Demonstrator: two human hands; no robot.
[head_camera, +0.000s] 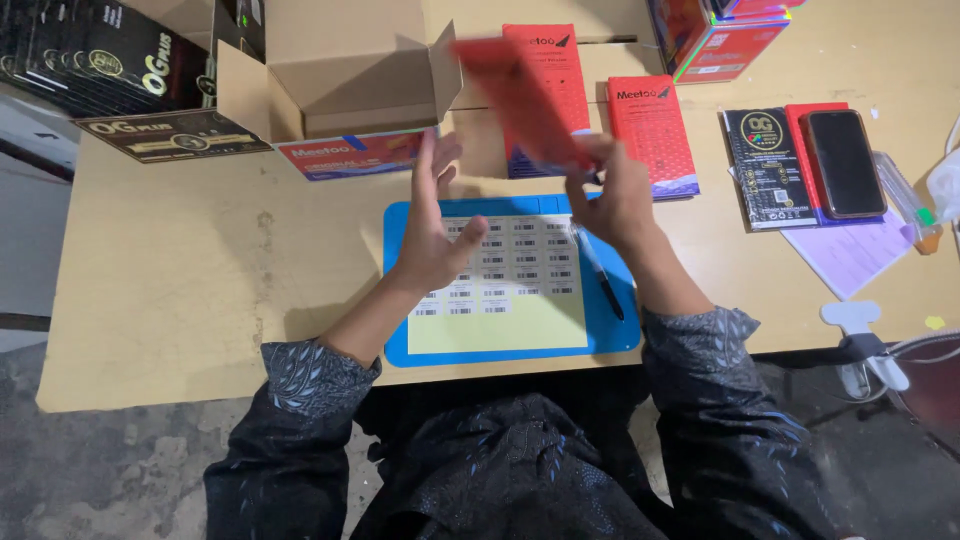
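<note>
My right hand (610, 200) grips a flat red package (520, 100) by its lower end and holds it tilted and motion-blurred above the table. My left hand (432, 225) hovers flat and empty, fingers apart, over the left side of a blue mat (610, 335). A yellow sheet of barcode stickers (500, 310) lies on the mat, with a black pen (600, 275) along its right side. Two more red packages (652, 130) lie flat just beyond the mat. An open cardboard box (340, 75) stands behind my left hand.
Black printed cartons (110, 60) are stacked at the far left. At the right lie a black card package (765, 165), a phone (845, 165) on a red package, a pink paper (850, 250) and colourful boxes (720, 35). A white clamp (860, 330) sits on the table edge.
</note>
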